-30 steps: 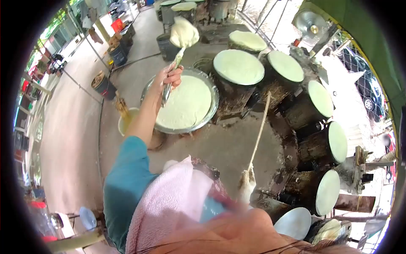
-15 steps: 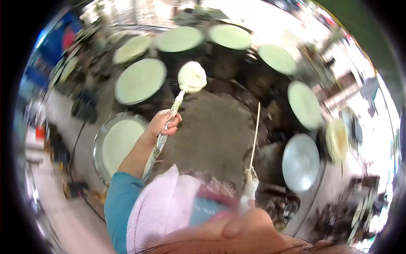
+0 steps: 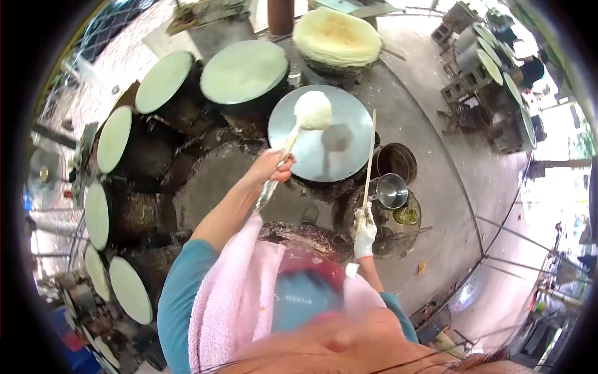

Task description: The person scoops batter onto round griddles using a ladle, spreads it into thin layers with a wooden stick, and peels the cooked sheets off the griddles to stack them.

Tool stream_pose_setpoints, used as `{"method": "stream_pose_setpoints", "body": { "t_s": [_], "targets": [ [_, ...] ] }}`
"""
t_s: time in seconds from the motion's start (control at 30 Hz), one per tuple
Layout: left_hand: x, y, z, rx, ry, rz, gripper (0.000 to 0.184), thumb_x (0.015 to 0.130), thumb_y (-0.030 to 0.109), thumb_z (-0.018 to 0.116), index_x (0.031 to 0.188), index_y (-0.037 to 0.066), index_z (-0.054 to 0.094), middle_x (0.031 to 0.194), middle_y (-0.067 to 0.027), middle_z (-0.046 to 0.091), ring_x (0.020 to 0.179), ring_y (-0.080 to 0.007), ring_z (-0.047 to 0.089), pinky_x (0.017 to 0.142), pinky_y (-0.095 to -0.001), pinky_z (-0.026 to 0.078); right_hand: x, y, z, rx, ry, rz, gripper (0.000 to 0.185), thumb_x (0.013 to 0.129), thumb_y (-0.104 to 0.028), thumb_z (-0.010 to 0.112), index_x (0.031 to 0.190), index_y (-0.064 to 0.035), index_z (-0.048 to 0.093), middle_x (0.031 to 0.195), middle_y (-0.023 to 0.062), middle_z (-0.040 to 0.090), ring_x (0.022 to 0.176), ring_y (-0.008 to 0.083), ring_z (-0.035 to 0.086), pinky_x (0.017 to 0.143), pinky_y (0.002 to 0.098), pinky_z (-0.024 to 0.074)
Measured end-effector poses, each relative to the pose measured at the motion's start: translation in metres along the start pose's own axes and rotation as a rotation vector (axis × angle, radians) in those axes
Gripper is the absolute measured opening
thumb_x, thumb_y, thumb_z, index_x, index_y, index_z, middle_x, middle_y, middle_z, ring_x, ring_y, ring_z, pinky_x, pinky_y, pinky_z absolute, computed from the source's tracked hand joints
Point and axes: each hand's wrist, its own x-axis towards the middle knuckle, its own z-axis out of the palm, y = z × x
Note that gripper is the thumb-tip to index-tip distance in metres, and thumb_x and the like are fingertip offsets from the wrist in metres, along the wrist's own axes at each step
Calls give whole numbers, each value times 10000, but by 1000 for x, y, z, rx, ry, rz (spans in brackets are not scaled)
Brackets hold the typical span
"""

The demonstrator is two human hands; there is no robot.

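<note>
My left hand is wrapped round the handle of a ladle. The ladle's far end carries a pale, thick lump of batter or dough, held above a bare round metal plate, on which its shadow falls. My right hand wears a white glove and is closed round a long thin stick. The stick points away from me, past the right edge of the metal plate. A metal pot with a handle stands just right of the gloved hand.
Behind the plate lies a stack of pale flat rounds, browned on top. Several dark drums with pale-covered round tops, one of them here, curve round the left. A dark bucket stands at the right. More drums stand farther right.
The view has swung right, from the large batter basin past the row of drums to the bare metal plate. The loaded ladle is now over that plate. Both hands keep their holds.
</note>
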Motion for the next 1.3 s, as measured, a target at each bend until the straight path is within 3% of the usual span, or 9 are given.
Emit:
{"method": "stream_pose_setpoints", "body": {
  "t_s": [0.07,0.17,0.33,0.47,0.6,0.8,1.0,1.17,1.3],
  "targets": [
    [54,-3,22,62,-27,16,271,995,179,379,927,-53,502,607,-6,405,420,-71,343,414,-232,268,11,-17,15,-12,-8,-54,485,934,-56,568,1391,-18,410,1346,55,506,1048,62,536,817,188,471],
    [132,-32,45,-15,-18,23,260,997,139,355,947,-71,500,621,-10,404,441,-87,350,425,-227,280,39,-25,40,-518,92,-293,487,930,-134,591,1353,42,426,1335,133,526,1051,156,584,892,274,460],
    [201,-74,45,214,142,85,179,933,142,511,940,-36,521,640,-23,466,472,-105,414,440,-249,319,49,-5,64,-1239,175,-33,568,912,-437,518,1424,-243,369,830,181,604,689,409,600,600,478,477],
    [199,-67,-5,734,297,459,194,874,143,594,945,-31,545,660,-74,553,530,-144,512,513,-303,431,53,23,85,-789,273,-108,489,922,-277,591,1343,-53,480,949,97,680,705,214,618,672,337,500],
    [198,-44,-89,831,361,781,192,898,104,558,1038,-27,565,698,-98,591,621,-150,566,554,-298,448,56,-13,166,91,80,393,363,915,-234,606,1260,-124,579,621,-81,464,449,16,364,383,190,281],
    [141,44,-148,922,207,677,164,931,159,530,940,-4,549,686,-95,568,614,-172,567,575,-323,449,62,8,121,-155,266,-72,306,939,-124,564,1222,-7,576,768,-90,535,573,1,431,512,142,375],
    [99,31,-182,298,183,177,106,969,152,475,982,55,517,611,41,391,487,-37,338,426,-189,279,66,-27,170,-52,-35,397,346,919,-240,607,1252,-149,584,668,-76,512,445,26,393,390,187,312],
    [59,56,-162,285,347,99,96,975,137,443,945,53,480,599,36,384,466,-44,347,400,-211,280,88,-20,103,-215,95,12,329,923,-142,593,1242,-64,585,754,-96,543,552,-17,407,454,151,312],
    [57,49,-155,359,436,135,161,981,154,430,934,9,482,587,-1,396,390,-82,344,351,-250,249,103,-63,123,-171,-124,454,316,925,-260,587,1216,-135,595,572,-74,455,365,29,327,341,204,246]
  ]
}}
